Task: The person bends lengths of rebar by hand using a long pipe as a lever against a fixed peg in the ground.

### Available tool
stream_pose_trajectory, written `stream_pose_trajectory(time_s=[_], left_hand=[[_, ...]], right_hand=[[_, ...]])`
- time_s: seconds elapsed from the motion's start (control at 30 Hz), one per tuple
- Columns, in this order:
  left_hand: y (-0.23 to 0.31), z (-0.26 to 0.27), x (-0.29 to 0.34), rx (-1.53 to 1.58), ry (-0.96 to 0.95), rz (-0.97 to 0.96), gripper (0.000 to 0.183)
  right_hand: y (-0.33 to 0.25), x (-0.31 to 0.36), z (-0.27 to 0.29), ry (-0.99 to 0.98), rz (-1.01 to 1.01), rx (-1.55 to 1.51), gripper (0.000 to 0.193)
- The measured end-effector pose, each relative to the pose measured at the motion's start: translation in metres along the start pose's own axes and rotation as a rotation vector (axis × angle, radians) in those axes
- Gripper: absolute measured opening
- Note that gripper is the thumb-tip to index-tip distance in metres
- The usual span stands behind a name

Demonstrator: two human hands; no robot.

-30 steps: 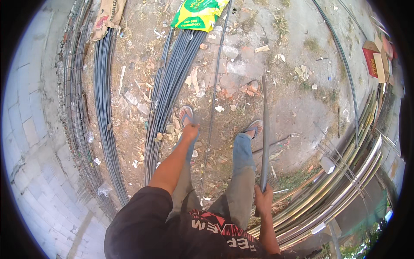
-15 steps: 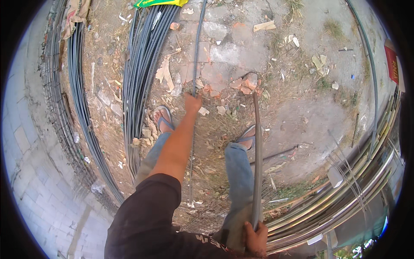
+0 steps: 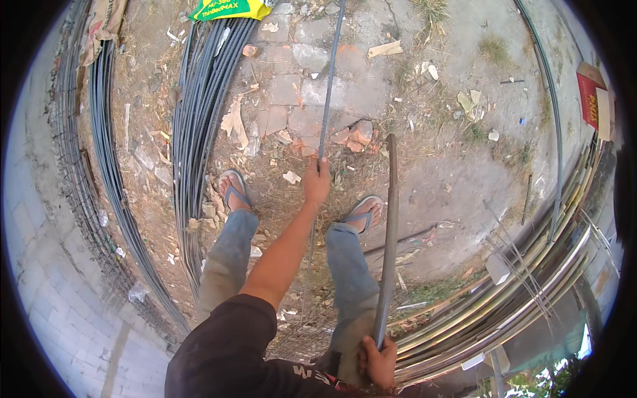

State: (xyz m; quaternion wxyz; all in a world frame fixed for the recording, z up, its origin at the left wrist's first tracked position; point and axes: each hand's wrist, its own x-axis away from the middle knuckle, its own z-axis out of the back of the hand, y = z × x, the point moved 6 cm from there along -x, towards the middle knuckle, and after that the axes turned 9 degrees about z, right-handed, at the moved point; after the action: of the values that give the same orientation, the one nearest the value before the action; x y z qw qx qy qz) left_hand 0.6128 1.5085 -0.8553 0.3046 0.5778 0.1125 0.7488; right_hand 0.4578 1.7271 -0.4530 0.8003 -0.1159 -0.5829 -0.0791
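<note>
My left hand (image 3: 316, 180), arm stretched forward, is closed around a long thin steel rebar (image 3: 332, 73). The rebar runs away from me past the top of the picture, and its near part passes back beside my forearm. Low on the right, my right hand (image 3: 378, 361) grips the near end of a grey metal bar (image 3: 389, 232). That bar appears slightly curved and points forward, its far end near broken brick pieces (image 3: 360, 133). Both feet, in flip-flops, stand on the ground between the hands.
A thick bundle of rebar (image 3: 199, 99) lies left of my feet, a green and yellow bag (image 3: 232, 8) across its far end. Further left are a thinner rebar bundle (image 3: 101, 99) and a pale block wall (image 3: 53, 318). Bamboo poles (image 3: 517, 305) are stacked right, near a red box (image 3: 588, 96).
My left hand has moved to the right and slightly nearer with the rebar, which now slants more. The view has shifted a little. My right hand keeps its grip on the bar.
</note>
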Motion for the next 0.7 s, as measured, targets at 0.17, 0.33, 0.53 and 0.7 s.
stream_pose_trajectory(time_s=[0.17, 0.33, 0.53, 0.7], left_hand=[[0.016, 0.007, -0.009, -0.41, 0.637, -0.111, 0.051], [0.0, 0.048, 0.021, -0.261, 0.411, 0.109, 0.062], [-0.015, 0.157, 0.082, -0.354, 0.082, 0.378, 0.055], [0.031, 0.215, 0.116, -0.397, 0.072, 0.271, 0.055]], right_hand=[[0.001, 0.001, -0.007, -0.079, 0.013, -0.024, 0.022], [-0.006, 0.003, -0.008, -0.049, 0.085, 0.051, 0.022], [-0.09, 0.053, 0.022, 0.034, 0.346, 0.432, 0.025], [-0.198, 0.089, 0.03, 0.053, 0.628, 0.919, 0.03]])
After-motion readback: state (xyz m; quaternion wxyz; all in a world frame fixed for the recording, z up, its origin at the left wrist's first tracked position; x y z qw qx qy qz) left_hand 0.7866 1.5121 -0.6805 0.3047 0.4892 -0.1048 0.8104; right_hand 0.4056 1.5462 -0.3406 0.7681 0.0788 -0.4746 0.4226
